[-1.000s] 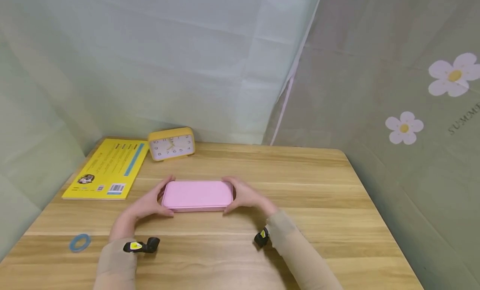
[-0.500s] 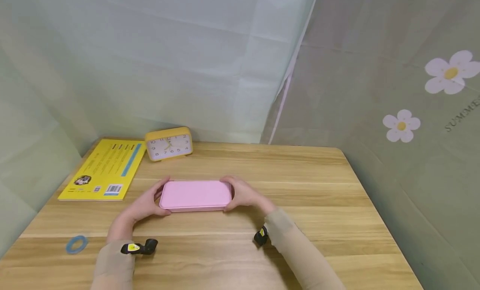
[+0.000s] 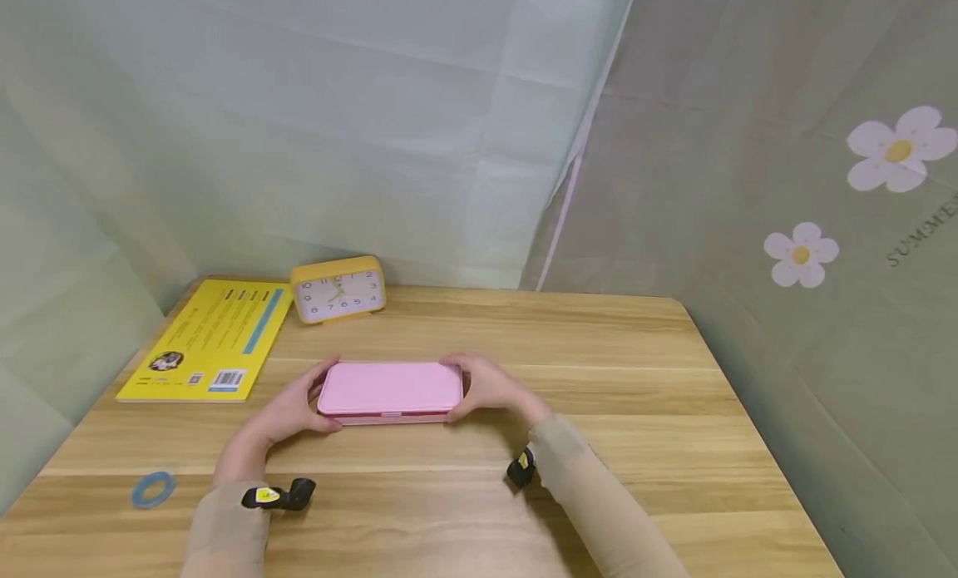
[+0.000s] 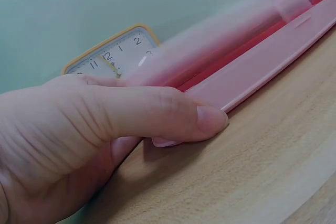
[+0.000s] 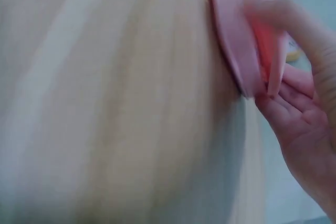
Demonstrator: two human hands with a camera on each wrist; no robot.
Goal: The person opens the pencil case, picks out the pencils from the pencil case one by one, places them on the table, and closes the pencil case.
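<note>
A pink pencil case point(image 3: 391, 387) lies lengthwise on the wooden table. Its lid stands slightly raised along the near side, and a red strip of the inside point(image 4: 233, 55) shows in the left wrist view. My left hand point(image 3: 290, 405) grips the left end, thumb at the near side and fingers behind. On the opposite end my right hand point(image 3: 490, 387) holds the case between thumb and fingers. In the right wrist view, the thumb is blurred near the gap and the other fingers lie behind the case point(image 5: 236, 40). The contents are hidden.
A yellow alarm clock point(image 3: 339, 291) stands behind the case, to the left. Beside it lies a yellow book point(image 3: 205, 341). A blue ring point(image 3: 153, 490) lies near the left forearm. Curtains hang behind the table point(image 3: 599, 337).
The case's lid has lifted a little at its near edge, and a red gap now shows where the case was closed before. Both hands stay at its ends.
</note>
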